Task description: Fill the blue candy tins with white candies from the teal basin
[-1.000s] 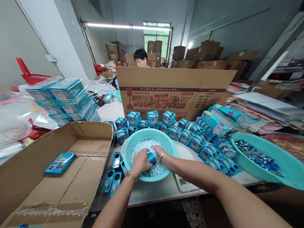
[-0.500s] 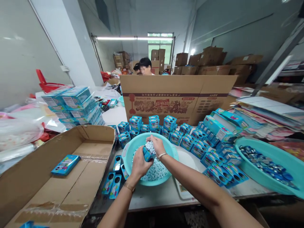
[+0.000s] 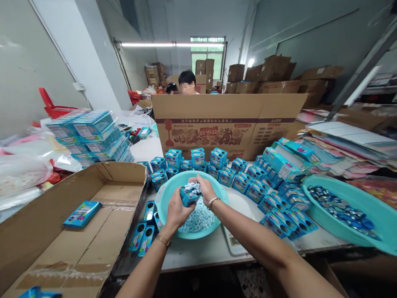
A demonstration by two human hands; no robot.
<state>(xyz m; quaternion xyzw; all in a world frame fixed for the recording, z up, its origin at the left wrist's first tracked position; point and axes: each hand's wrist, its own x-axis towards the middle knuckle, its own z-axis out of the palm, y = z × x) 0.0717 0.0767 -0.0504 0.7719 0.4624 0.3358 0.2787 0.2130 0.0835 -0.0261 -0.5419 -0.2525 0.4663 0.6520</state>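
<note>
In the head view my left hand is closed round a small blue printed box, tilted above a turquoise basin. Small pale candies cover the basin's bottom. My right hand is cupped against the box's open top, with a heap of the same candies between palm and box. Beside the basin on the left stand several similar boxes with round holes on top. More boxes line the table behind and to the right.
An open cardboard carton at left holds a flat blue pack. Right of the basin lies a white scale. A turquoise tub holds shiny blue lids. A tall carton stands at the back, with a person behind it.
My left hand has turned the box more upright, its top now heaped with candies. My right hand stays pressed close to it. The whole view has shifted slightly.
</note>
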